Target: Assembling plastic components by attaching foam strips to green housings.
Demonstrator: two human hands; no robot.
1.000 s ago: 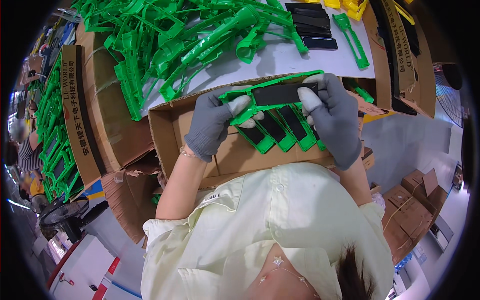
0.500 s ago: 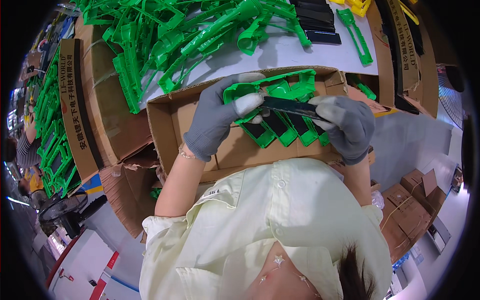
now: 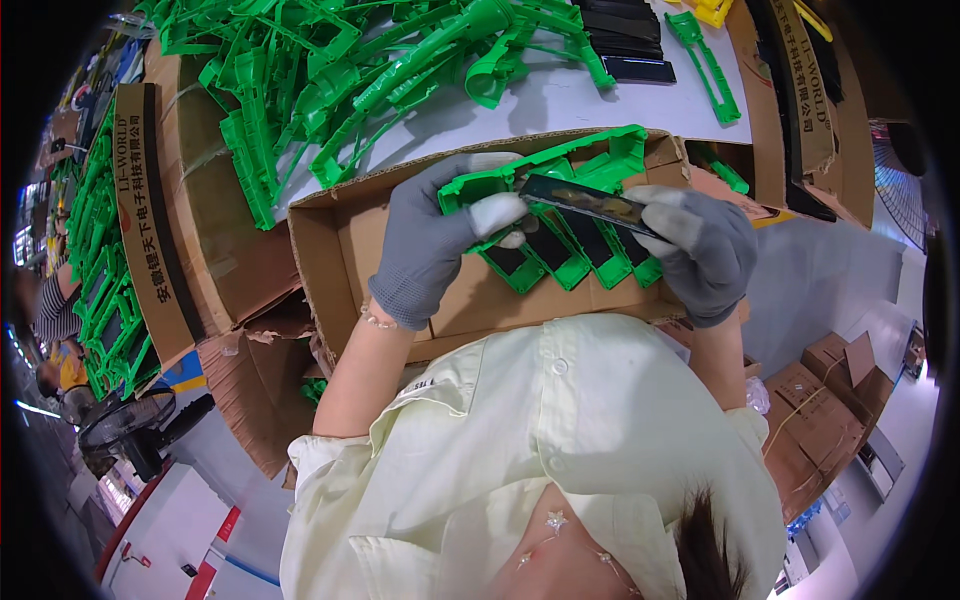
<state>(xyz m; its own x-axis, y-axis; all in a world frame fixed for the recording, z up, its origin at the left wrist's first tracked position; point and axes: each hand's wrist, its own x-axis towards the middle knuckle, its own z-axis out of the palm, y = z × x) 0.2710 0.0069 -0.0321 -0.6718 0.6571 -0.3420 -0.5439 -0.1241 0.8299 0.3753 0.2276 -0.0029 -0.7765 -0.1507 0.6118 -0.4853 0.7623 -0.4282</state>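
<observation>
My left hand (image 3: 425,235), in a grey glove with pale fingertips, is closed on the left end of a green plastic frame (image 3: 583,149), which slants up to the right over an open cardboard box (image 3: 352,262). In my right hand (image 3: 703,250), gloved alike, is the right end of a flat black panel (image 3: 588,202), tilted in front of the frame. The panel's left end lies close to my left thumb; whether they touch, I cannot tell. Below, in the box, several green frames with dark panels in them (image 3: 556,252) lie side by side.
A big heap of green plastic frames (image 3: 370,85) covers the white table (image 3: 560,122) beyond the box. Stacked black panels (image 3: 625,45) and one green frame (image 3: 705,65) lie at the far right. Cardboard boxes (image 3: 235,190) stand left; a black fan (image 3: 130,425) is at lower left.
The black panel has turned in my right hand, so more of its broad face shows. The green frame has tipped slightly, its right end higher. My left hand keeps its grip.
</observation>
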